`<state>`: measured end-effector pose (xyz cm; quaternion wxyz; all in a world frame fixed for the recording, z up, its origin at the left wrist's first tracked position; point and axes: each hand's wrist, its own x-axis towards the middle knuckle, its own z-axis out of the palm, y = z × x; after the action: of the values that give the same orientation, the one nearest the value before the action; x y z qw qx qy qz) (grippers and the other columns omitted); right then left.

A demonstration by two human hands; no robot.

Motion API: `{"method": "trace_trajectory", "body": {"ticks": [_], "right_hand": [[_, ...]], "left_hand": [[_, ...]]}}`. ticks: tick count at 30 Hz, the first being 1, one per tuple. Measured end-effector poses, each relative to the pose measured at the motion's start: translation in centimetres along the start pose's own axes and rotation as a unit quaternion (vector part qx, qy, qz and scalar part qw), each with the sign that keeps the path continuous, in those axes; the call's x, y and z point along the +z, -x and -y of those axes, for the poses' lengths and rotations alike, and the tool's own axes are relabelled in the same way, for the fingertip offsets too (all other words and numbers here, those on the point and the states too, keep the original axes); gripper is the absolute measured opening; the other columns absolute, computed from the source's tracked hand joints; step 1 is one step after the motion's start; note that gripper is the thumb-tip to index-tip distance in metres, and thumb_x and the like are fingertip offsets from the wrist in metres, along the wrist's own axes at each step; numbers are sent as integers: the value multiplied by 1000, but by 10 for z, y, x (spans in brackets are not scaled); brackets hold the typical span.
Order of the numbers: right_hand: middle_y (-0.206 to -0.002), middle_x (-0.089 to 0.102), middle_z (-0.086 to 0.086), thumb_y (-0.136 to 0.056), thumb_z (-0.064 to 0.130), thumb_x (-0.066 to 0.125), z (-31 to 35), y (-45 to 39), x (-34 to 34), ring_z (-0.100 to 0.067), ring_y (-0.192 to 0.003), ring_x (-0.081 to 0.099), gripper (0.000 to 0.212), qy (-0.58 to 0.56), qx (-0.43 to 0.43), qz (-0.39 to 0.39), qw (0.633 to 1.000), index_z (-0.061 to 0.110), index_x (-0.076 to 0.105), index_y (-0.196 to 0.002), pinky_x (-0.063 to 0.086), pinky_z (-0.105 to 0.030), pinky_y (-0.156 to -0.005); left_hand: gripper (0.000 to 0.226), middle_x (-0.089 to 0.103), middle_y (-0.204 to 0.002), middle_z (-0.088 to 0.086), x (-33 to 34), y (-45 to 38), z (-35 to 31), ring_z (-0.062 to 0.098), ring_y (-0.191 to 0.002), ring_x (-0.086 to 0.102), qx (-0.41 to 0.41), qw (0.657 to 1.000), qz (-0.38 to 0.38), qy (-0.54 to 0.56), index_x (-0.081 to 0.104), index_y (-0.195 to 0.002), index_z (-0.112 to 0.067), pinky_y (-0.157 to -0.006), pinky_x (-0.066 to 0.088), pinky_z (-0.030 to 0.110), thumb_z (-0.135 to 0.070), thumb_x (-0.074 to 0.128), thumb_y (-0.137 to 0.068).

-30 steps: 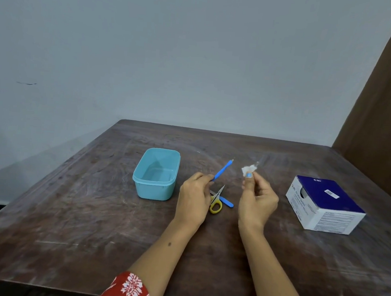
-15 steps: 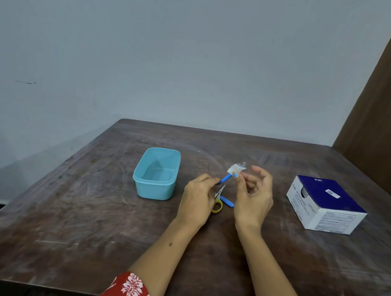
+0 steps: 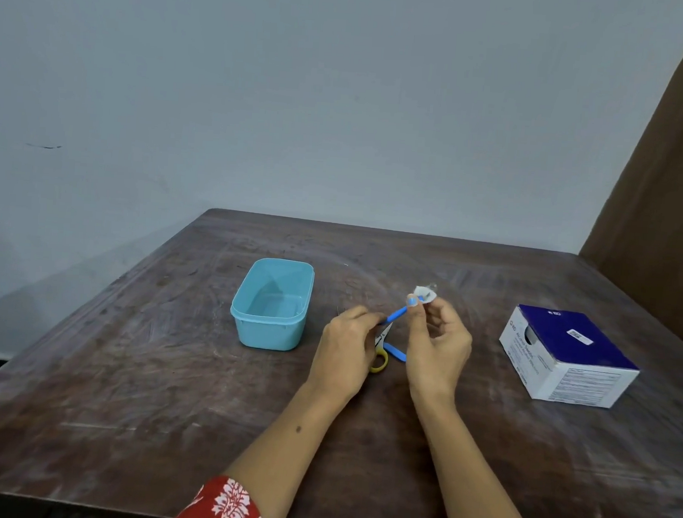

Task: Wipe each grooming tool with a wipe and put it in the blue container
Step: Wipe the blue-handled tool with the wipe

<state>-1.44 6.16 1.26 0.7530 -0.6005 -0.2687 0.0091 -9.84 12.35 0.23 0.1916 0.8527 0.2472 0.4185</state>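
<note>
Tabletop (image 3: 121,385) w/ blue container (image 3: 272,304), empty, left of hands. Left hand (image 3: 345,350) pinches blue tool (image 3: 396,314) by its near end; right hand (image 3: 439,346) pinches wipe (image 3: 424,295) round the far end. Scissors (image 3: 382,352) lie beneath. Risk: thin tool slips from the light pinch if the wipe drags hard.

Single view only, head-worn wide-angle, nothing to overlap with. Looks forward and down from the near edge of the bench (image 3: 130,365), across to the wall (image 3: 303,94) behind it. Upper half of frame is wall, lower half bench top. Both forearms enter from the bottom edge, hands near frame centre, close range. Edges bow slightly.
</note>
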Motion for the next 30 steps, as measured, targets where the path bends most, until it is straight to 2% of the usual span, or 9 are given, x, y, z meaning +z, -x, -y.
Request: {"method": "trace_trajectory", "body": {"ticks": [2, 5, 7, 10, 15, 18, 23, 27, 30], "right_hand": [[-74, 68, 9, -86, 22, 66, -1, 0, -1, -3, -70, 63, 3, -5, 9, 6, 1000, 23, 69, -87, 49, -15, -66], [-71, 70, 9, -83, 20, 70, 0, 2, 1, -10, -71, 66, 14, -3, 25, 35, 999, 33, 68, -77, 53, -23, -68], [-69, 70, 8, -80, 19, 73, 2, 0, 0, -11, -69, 66, 16, -18, 30, 4, 999, 34, 69, -76, 54, -26, -68], [-65, 67, 6, -80, 20, 73, 7, -3, -3, -8, -62, 59, 6, -55, 40, -63, 996, 25, 71, -79, 51, -21, -62], [-64, 65, 5, -82, 20, 70, 8, -2, -3, -9, -64, 59, 17, -39, 42, -65, 996, 32, 66, -72, 52, -27, -65], [-65, 64, 4, -84, 21, 69, 6, -2, -3, -8, -63, 58, 3, -30, 43, -84, 995, 21, 71, -82, 50, -26, -64], [-71, 65, 4, -87, 19, 65, 3, -10, -9, -10, -69, 60, 6, -51, 50, -156, 985, 17, 69, -90, 50, -19, -64], [-72, 67, 7, -84, 15, 68, -3, -8, -6, -6, -65, 63, 18, -9, 30, -93, 995, 11, 70, -102, 52, -17, -64], [-72, 69, 9, -81, 11, 71, -3, 0, -2, -6, -65, 65, 13, 39, -50, -36, 997, 21, 68, -89, 49, -15, -65]], "left_hand": [[30, 65, -88, 7, 0, 0, 0, 20, -77, 60, 3, 1000, -6, -8, 68, -107, -9, -70, 51, 34, 1, 55, -82], [31, 66, -88, 8, 1, 0, 1, 22, -77, 61, -7, 1000, -18, -14, 68, -106, -7, -70, 52, 38, 4, 55, -81], [33, 65, -89, 9, 1, 0, 0, 23, -77, 61, -10, 1000, -11, -13, 68, -107, -6, -71, 52, 38, 6, 54, -80], [34, 65, -95, 9, 0, 0, -3, 22, -82, 62, -5, 1000, 9, -14, 66, -112, -7, -75, 52, 36, 4, 54, -82], [35, 65, -98, 9, -2, 0, -2, 23, -86, 62, -7, 999, 4, -39, 65, -113, -7, -77, 52, 36, 5, 55, -82], [38, 65, -99, 11, -2, 1, -8, 25, -88, 62, 13, 998, 7, -66, 64, -114, -6, -77, 54, 37, 6, 58, -79], [31, 64, -92, 11, 1, 0, -3, 27, -81, 61, -11, 997, -13, -82, 66, -110, -5, -71, 54, 41, 4, 58, -81], [19, 67, -88, 8, 2, -1, 2, 19, -75, 64, -49, 997, -57, -10, 71, -99, -6, -71, 53, 32, -2, 62, -82], [19, 70, -86, 4, 0, -3, 6, 12, -73, 65, -73, 993, -59, 74, 72, -95, -9, -70, 52, 25, -2, 66, -79]]}}
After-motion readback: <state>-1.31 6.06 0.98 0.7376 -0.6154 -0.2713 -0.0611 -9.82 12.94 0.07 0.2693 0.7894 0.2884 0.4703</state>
